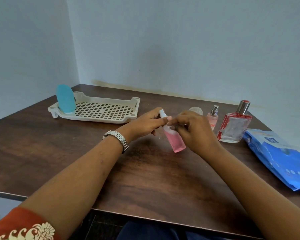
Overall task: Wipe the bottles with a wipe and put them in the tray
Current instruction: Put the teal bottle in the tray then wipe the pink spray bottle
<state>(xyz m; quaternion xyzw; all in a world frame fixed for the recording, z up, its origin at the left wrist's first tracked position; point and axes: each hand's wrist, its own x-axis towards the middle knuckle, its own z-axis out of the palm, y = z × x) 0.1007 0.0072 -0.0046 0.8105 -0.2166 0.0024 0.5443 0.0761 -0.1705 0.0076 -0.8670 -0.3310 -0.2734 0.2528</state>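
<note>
Orange sleeve (22, 222) lowest; left hand (145, 125) grips the pink bottle (176, 142) near its white top, right hand (194, 132) pinches its middle, tilted over the table (145, 179).

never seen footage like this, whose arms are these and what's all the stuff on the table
No machine here: this is one picture from a camera worn on a person's head, looking down at their own arms. The left hand, with a watch on its wrist, grips a pink spray bottle near its white top. The right hand curls its fingers at the bottle; whether they hold anything else is unclear. On the brown table: a beige tray with a blue bottle standing in it, a small pink perfume bottle, a larger red bottle, and a blue wipes pack.
</note>
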